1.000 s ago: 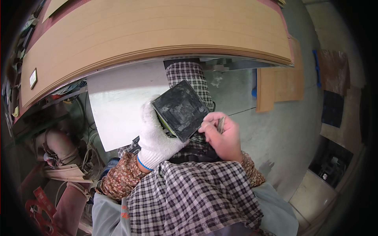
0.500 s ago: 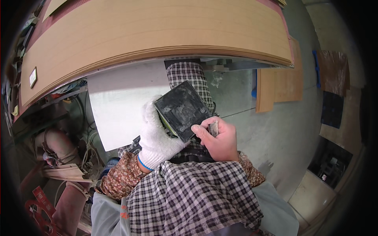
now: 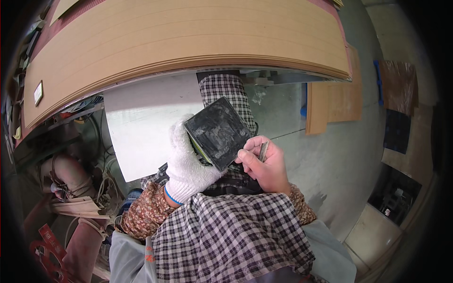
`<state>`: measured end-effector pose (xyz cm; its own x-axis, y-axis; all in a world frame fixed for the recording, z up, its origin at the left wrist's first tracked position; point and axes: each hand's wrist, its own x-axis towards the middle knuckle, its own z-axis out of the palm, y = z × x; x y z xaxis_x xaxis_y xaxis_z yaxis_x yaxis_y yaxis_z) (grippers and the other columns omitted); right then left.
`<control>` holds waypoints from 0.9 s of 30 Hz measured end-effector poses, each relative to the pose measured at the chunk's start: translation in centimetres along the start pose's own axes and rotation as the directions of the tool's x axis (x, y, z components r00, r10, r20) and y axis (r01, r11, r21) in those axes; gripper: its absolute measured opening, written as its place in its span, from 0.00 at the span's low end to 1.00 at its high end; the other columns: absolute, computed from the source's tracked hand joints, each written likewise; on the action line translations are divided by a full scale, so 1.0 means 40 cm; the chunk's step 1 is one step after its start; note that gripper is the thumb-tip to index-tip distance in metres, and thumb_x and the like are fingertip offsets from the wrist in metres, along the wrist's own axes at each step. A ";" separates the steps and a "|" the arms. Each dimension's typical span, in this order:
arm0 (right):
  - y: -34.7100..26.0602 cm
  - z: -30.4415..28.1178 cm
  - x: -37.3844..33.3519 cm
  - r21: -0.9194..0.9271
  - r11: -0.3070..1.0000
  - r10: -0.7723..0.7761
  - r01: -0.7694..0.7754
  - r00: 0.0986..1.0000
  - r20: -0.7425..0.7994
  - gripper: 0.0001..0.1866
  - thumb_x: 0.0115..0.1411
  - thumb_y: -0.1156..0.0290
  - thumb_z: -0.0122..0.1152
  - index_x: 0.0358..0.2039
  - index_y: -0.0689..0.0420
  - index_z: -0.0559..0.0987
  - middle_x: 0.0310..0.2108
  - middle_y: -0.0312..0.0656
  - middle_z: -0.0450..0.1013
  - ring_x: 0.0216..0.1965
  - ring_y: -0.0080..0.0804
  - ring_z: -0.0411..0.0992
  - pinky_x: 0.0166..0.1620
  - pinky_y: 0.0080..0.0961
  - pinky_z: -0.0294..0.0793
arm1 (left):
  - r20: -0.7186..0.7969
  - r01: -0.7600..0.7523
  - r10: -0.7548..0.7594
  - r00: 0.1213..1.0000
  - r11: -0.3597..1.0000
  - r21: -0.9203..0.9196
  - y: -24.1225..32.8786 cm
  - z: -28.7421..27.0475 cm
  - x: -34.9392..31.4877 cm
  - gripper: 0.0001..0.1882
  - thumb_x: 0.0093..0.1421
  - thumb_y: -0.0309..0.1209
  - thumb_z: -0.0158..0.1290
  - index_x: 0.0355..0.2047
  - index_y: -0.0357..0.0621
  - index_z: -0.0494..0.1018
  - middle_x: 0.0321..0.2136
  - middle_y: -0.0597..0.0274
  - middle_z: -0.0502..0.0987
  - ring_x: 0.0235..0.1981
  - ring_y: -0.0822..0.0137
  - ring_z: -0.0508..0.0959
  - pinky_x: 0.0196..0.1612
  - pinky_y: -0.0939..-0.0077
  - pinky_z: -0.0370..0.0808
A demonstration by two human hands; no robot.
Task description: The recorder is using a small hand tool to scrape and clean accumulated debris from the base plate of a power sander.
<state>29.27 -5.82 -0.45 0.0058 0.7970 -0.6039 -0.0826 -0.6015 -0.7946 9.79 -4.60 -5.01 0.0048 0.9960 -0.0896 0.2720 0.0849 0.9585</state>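
Observation:
My left hand, in a white knit glove, grips what looks like a palm sander with its square black pad turned up. The pad is scuffed and dusty, and a green strip of the body shows at its left side; the rest is hidden beneath. My bare right hand is closed at the pad's lower right edge, with thumb and forefinger pinched together there. Between its fingers stands a small thin flat piece, greyish, seen nearly edge-on. What the fingertips pinch is hidden.
Stacked brown boards cover the bench ahead. A white sheet lies below its edge on the left. Boards stand at the right. Cords, hoses and a dusty red cylinder crowd the lower left.
My right hand has shifted slightly right and down from the pad's face to its edge. The small flat piece has turned more edge-on. My left hand has barely moved.

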 end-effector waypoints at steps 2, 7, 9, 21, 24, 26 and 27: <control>-0.013 -0.011 0.002 0.047 0.999 0.013 -0.015 0.999 0.032 0.07 0.66 0.75 0.66 0.41 0.61 0.76 0.31 0.38 0.81 0.25 0.15 0.73 0.28 0.14 0.72 | -0.007 0.022 -0.023 1.000 0.998 -0.062 -0.005 0.003 -0.001 0.52 0.42 0.36 0.78 0.62 0.33 0.60 0.50 0.47 0.70 0.50 0.50 0.76 0.54 0.59 0.76; -0.015 -0.088 0.022 -0.086 0.993 -0.086 0.079 0.993 -0.085 0.05 0.66 0.78 0.64 0.41 0.60 0.77 0.32 0.37 0.80 0.28 0.13 0.72 0.30 0.12 0.70 | 0.008 0.057 -0.056 0.998 0.995 -0.085 -0.003 -0.010 0.004 0.51 0.42 0.34 0.77 0.62 0.33 0.60 0.50 0.46 0.69 0.51 0.49 0.76 0.56 0.58 0.75; -0.015 -0.152 0.036 -0.221 0.972 -0.141 0.084 0.957 -0.254 0.06 0.65 0.79 0.64 0.41 0.60 0.78 0.34 0.36 0.79 0.30 0.19 0.74 0.33 0.17 0.74 | 0.019 0.018 -0.018 1.000 1.000 -0.012 0.004 -0.016 0.008 0.51 0.42 0.33 0.76 0.62 0.33 0.60 0.50 0.46 0.69 0.51 0.50 0.75 0.56 0.59 0.74; -0.066 -0.488 0.104 -0.742 0.668 -0.637 0.051 0.555 -0.536 0.11 0.63 0.68 0.72 0.32 0.62 0.81 0.27 0.30 0.74 0.29 0.16 0.68 0.33 0.21 0.70 | 0.049 0.020 -0.021 0.999 0.999 0.025 0.008 -0.025 0.010 0.52 0.42 0.34 0.76 0.63 0.32 0.58 0.52 0.46 0.68 0.53 0.50 0.75 0.57 0.60 0.75; -0.066 -0.345 0.100 -0.556 0.824 -0.407 0.109 0.797 -0.447 0.11 0.62 0.68 0.73 0.32 0.61 0.81 0.27 0.27 0.74 0.29 0.13 0.66 0.32 0.18 0.68 | 0.043 0.032 -0.032 0.999 0.999 -0.003 0.003 -0.023 0.007 0.53 0.42 0.34 0.77 0.63 0.32 0.58 0.52 0.45 0.67 0.54 0.50 0.74 0.57 0.60 0.75; -0.048 -0.255 0.091 -0.491 0.861 -0.309 0.131 0.902 -0.302 0.10 0.62 0.69 0.74 0.31 0.61 0.81 0.27 0.27 0.73 0.28 0.13 0.66 0.32 0.15 0.67 | 0.035 0.031 -0.031 0.999 0.999 -0.010 0.007 -0.021 0.006 0.53 0.42 0.34 0.77 0.63 0.31 0.58 0.52 0.45 0.67 0.54 0.50 0.75 0.57 0.60 0.75; -0.032 -0.222 0.092 -0.459 0.872 -0.313 0.172 0.915 -0.253 0.10 0.62 0.70 0.74 0.32 0.61 0.81 0.28 0.27 0.74 0.28 0.13 0.66 0.32 0.15 0.67 | 0.028 0.027 -0.027 0.999 0.999 -0.023 0.008 -0.021 0.006 0.53 0.42 0.34 0.77 0.63 0.31 0.58 0.52 0.45 0.67 0.53 0.50 0.75 0.57 0.60 0.75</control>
<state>38.27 -2.61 -2.21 0.2830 0.9043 -0.3196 0.3864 -0.4125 -0.8249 9.09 -4.29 -4.49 0.0246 0.9921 -0.1229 0.2495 0.1129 0.9618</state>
